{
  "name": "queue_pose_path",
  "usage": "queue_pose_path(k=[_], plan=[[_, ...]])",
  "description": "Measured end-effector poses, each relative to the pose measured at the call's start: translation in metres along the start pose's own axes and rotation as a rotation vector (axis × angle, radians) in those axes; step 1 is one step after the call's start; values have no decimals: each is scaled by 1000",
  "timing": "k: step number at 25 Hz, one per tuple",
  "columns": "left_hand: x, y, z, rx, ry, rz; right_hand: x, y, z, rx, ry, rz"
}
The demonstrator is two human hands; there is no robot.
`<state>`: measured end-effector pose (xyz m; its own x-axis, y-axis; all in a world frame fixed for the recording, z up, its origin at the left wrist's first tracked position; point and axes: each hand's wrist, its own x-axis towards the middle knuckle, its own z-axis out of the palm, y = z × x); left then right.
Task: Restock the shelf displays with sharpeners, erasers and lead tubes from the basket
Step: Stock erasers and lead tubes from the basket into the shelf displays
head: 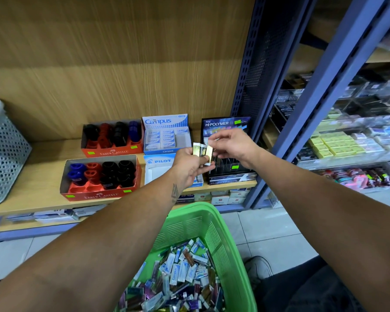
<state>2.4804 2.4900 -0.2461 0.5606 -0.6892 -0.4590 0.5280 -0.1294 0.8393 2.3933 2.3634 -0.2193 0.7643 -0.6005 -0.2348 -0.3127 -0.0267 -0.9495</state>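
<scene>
A few small gold-and-white lead tubes (pixel 202 152) are pinched in the left hand (pixel 190 164) above the black Hi-Polymer lead display (pixel 229 172) (wooden shelf (pixel 43 176)); one is touched by the right hand's (pixel 231 144) curled fingers (pixel 214 140); the green plastic basket (pixel 212 221) sits below.

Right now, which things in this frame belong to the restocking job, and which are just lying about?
Part of the job:
- lead tubes, held in the left hand
- right hand, its fingers at the tubes
- green basket of stock
- Hi-Polymer lead display
- Campus eraser box
- Pilot box
- two Faber-Castell sharpener boxes

Just lying about:
- grey perforated bin
- neighbouring shelves
- shoe
</scene>
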Motion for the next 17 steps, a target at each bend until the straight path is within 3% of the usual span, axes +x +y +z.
queue_pose_path(k=[8,17], plan=[[-8,-1,-4,-167,-195,-102,-4,10,-14,81,118,2],[-1,-1,0,-131,-165,-100,-1,2,-13,94,-66,-25]])
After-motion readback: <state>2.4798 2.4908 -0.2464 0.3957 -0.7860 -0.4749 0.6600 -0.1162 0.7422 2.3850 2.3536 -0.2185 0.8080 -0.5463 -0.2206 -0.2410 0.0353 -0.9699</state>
